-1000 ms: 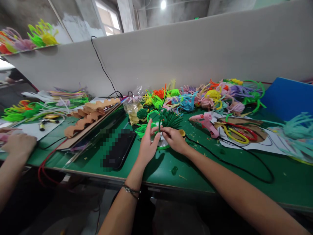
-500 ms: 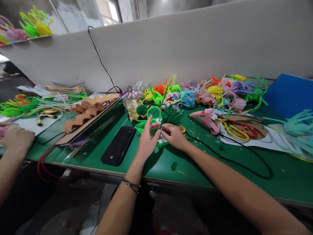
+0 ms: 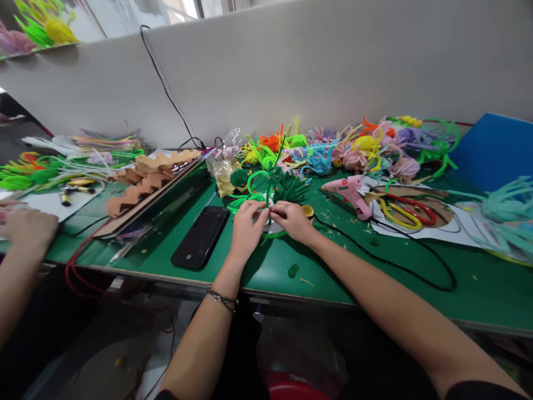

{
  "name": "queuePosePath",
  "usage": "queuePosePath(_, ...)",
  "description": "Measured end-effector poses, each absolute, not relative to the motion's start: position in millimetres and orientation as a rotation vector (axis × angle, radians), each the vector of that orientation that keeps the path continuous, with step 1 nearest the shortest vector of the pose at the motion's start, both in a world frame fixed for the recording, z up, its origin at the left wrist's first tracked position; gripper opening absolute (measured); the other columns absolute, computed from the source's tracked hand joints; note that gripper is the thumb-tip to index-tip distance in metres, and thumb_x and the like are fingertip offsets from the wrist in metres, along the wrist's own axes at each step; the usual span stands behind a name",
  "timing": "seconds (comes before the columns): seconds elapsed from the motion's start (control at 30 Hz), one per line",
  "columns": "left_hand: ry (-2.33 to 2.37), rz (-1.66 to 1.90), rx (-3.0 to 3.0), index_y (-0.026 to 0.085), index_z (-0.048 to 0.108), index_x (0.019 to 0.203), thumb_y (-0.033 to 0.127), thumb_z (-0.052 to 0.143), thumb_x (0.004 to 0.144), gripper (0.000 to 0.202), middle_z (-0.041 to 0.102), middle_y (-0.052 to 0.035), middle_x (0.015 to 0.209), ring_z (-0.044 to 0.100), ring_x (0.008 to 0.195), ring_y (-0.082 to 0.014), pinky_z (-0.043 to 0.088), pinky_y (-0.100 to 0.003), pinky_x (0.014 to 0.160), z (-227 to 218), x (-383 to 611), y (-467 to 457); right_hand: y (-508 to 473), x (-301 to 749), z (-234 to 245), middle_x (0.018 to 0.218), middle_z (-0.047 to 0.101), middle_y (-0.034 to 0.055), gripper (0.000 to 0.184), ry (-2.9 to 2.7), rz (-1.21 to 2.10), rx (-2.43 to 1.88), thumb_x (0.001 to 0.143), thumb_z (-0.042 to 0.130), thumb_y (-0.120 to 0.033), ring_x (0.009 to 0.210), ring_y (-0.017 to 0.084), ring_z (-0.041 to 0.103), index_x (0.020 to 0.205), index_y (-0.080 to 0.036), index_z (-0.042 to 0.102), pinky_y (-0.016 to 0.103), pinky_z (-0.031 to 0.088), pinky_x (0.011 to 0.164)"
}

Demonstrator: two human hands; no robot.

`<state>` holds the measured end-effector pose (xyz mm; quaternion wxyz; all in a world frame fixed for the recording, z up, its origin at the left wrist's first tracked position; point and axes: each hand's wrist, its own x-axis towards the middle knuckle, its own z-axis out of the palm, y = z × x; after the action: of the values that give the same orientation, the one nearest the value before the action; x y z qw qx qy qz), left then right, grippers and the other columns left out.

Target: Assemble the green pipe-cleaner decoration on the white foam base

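My left hand (image 3: 244,230) and my right hand (image 3: 293,219) meet at the middle of the green table (image 3: 275,272). Both pinch the stem of a dark green pipe-cleaner bunch (image 3: 287,188) that fans out just behind my fingers. Bright green pipe-cleaner loops (image 3: 250,186) lie around and under the bunch. A small white piece shows between my hands, too hidden to name.
A black phone (image 3: 200,237) lies left of my left hand. A pink glue gun (image 3: 352,194) with a black cord (image 3: 400,266) sits to the right. Coloured pipe-cleaner flowers (image 3: 353,150) pile up behind. Another person's hand (image 3: 27,228) rests at far left. A blue board (image 3: 489,150) stands right.
My left fingers have closed from spread to a pinch on the green stem. Both hands sit closer together. The view has tilted down slightly.
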<state>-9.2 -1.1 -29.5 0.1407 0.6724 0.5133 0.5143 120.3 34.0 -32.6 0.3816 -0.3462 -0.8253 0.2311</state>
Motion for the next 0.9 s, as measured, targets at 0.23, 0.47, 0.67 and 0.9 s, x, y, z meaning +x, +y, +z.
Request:
queuePosePath(0.23, 1.531, 1.400, 2.041, 0.015, 0.063, 0.074, 0.019, 0.053, 0.075, 0.012, 0.062, -0.0024, 0.072, 0.056, 0.066, -0.0127, 0.044, -0.024, 0.062, -21.5, -10.3, 2.0, 38.1, 122.1, -36.5, 0.065, 0.055, -0.0008, 0.013, -2.121, 0.618, -0.903, 0.074, 0.049, -0.011, 0.059, 0.009, 0.047, 0.067, -0.015, 0.060, 0.020, 0.035, 0.057)
queuePosePath(0.47, 1.695, 0.883, 2.347, 0.018, 0.065, 0.076, 0.025, 0.051, 0.076, 0.016, 0.065, -0.0027, 0.073, 0.055, 0.065, -0.0150, 0.037, -0.024, 0.057, 6.5, -8.7, 9.4, 41.2, 127.0, -39.3, 0.062, 0.056, 0.0004, 0.013, -2.123, 0.602, -0.927, 0.073, 0.052, -0.012, 0.062, 0.011, 0.051, 0.064, -0.015, 0.061, 0.022, 0.037, 0.059)
queuePosePath(0.67, 1.576, 0.817, 2.517, 0.017, 0.062, 0.071, 0.023, 0.053, 0.075, 0.012, 0.062, -0.0008, 0.068, 0.051, 0.061, -0.0117, 0.034, -0.022, 0.055, 27.7, -10.0, 19.2, 39.9, 123.5, -39.1, 0.067, 0.059, 0.0027, 0.013, -2.098, 0.610, -0.919, 0.075, 0.052, -0.014, 0.065, 0.013, 0.054, 0.069, -0.014, 0.063, 0.023, 0.040, 0.061)
queuePosePath(0.9, 1.322, 0.873, 2.524, 0.014, 0.057, 0.071, 0.024, 0.054, 0.074, 0.011, 0.058, 0.0015, 0.065, 0.051, 0.059, -0.0097, 0.036, -0.020, 0.057, 26.7, -26.2, 26.4, 38.7, 130.1, -22.1, 0.075, 0.062, 0.0040, 0.016, -1.937, 0.573, -0.889, 0.076, 0.050, -0.022, 0.062, 0.011, 0.053, 0.081, -0.014, 0.063, 0.022, 0.040, 0.056)
